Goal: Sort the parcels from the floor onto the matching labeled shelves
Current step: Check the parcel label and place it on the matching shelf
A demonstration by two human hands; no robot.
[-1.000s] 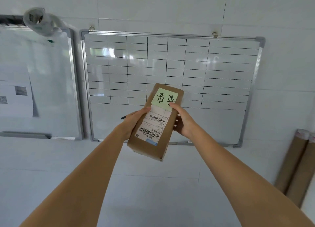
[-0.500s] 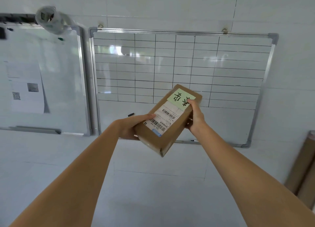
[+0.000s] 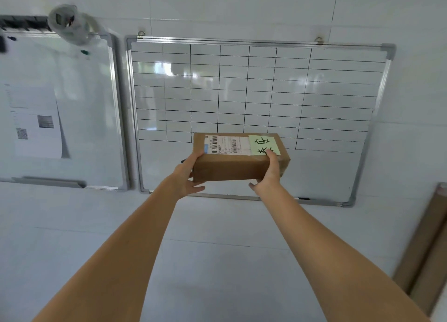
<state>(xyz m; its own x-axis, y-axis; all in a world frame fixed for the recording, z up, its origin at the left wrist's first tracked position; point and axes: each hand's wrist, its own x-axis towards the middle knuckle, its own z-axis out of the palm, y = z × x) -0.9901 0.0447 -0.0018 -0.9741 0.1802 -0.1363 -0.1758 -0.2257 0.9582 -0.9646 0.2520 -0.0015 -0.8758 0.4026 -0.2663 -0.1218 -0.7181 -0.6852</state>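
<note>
A brown cardboard parcel [image 3: 229, 168] is held out in front of me at arm's length, lying level with its long side across the view. On its top are a white shipping label with barcodes and a pale green note [image 3: 264, 144] with black handwritten characters. My left hand [image 3: 187, 175] grips the parcel's left end, thumb on top and fingers underneath. My right hand [image 3: 269, 174] grips the right front, thumb on the green note. No shelf is in view.
A gridded whiteboard [image 3: 254, 89] hangs on the white tiled wall behind the parcel. A second whiteboard [image 3: 60, 104] with papers hangs at the left. Brown cardboard tubes [image 3: 425, 246] lean at the right edge.
The parcel has been turned from pointing away from me to lying level and crosswise. Both hands shifted their hold, and my view has moved slightly left to right across the boards.
</note>
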